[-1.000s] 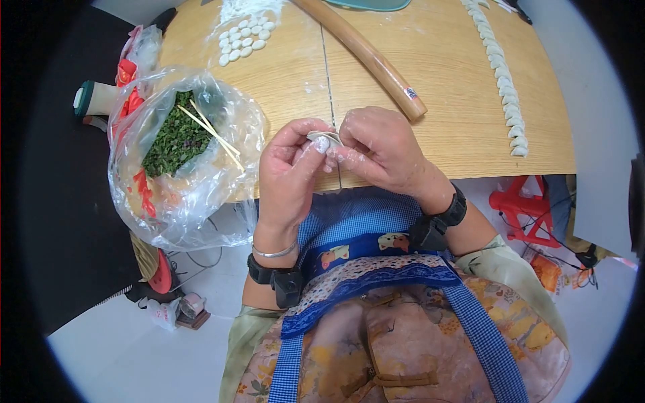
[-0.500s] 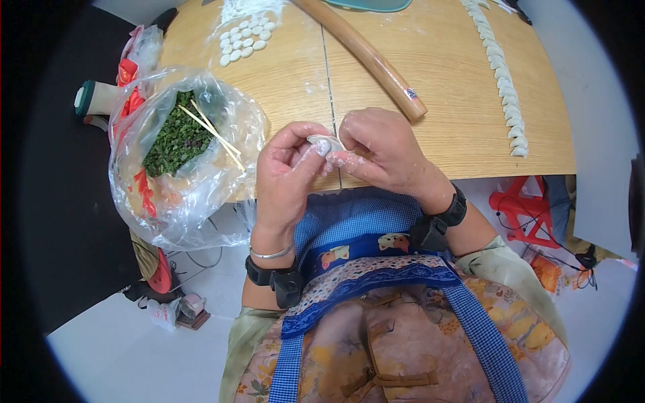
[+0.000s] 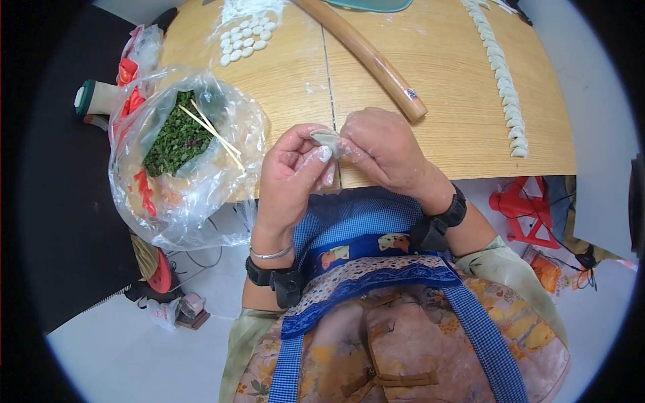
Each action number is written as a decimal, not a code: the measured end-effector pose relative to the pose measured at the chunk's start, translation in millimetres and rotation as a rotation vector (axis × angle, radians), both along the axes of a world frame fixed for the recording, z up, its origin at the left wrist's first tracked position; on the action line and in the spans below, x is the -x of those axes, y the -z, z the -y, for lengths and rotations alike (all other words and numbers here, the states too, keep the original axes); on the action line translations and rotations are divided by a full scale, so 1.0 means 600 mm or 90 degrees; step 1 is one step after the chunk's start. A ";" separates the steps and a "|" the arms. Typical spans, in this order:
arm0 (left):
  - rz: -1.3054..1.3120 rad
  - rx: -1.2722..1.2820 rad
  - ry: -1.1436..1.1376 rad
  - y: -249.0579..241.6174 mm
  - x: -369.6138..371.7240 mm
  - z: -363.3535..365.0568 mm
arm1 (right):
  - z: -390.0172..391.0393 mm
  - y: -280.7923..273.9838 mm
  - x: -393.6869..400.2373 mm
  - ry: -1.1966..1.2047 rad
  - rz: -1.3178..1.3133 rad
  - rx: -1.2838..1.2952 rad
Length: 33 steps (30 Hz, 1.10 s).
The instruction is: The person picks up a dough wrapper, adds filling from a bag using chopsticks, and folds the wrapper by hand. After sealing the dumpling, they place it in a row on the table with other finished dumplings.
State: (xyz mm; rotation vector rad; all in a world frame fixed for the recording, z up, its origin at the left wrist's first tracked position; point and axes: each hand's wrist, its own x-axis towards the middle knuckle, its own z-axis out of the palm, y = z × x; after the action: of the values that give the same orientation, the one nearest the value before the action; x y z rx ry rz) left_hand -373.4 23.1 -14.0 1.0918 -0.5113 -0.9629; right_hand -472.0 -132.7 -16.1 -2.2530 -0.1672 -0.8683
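A small folded dumpling (image 3: 325,140) is held between both hands above the table's front edge. My left hand (image 3: 290,168) grips its left side, with a floury thumb on the near face. My right hand (image 3: 384,146) is closed, its thumb and forefinger pinching the dumpling's right edge. To the left, a clear plastic bag (image 3: 235,121) lies open around chopped greens (image 3: 176,138), with two chopsticks (image 3: 215,134) resting on them. A wooden rolling pin (image 3: 366,57) lies just beyond my right hand.
Small dough rounds (image 3: 247,41) lie on floury wood at the back left of the table (image 3: 443,101). A long row of dumplings (image 3: 502,77) runs down the right side. A green item (image 3: 373,4) is at the back edge. A red stool (image 3: 527,211) stands below right.
The dumpling has turned so that more of its face shows. My right thumb and fingers have shifted along its edge, while my left hand has moved only slightly.
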 end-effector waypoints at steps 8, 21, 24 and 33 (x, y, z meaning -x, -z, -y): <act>0.044 -0.027 -0.010 0.001 0.000 -0.008 | -0.001 -0.005 0.005 0.001 -0.058 -0.020; 0.071 -0.038 0.006 -0.002 0.001 -0.011 | -0.001 0.003 -0.003 -0.030 0.021 0.036; 0.067 -0.010 -0.002 0.002 -0.001 -0.012 | 0.001 0.002 0.000 -0.042 -0.004 0.006; 0.092 -0.056 0.014 0.002 0.000 -0.013 | -0.003 0.002 -0.001 -0.011 -0.042 -0.021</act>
State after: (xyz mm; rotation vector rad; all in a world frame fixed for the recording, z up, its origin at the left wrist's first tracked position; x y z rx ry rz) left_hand -373.6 30.7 -15.4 1.2433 -0.6033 -0.9368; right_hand -471.7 -131.1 -17.2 -2.2434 -0.1403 -0.7807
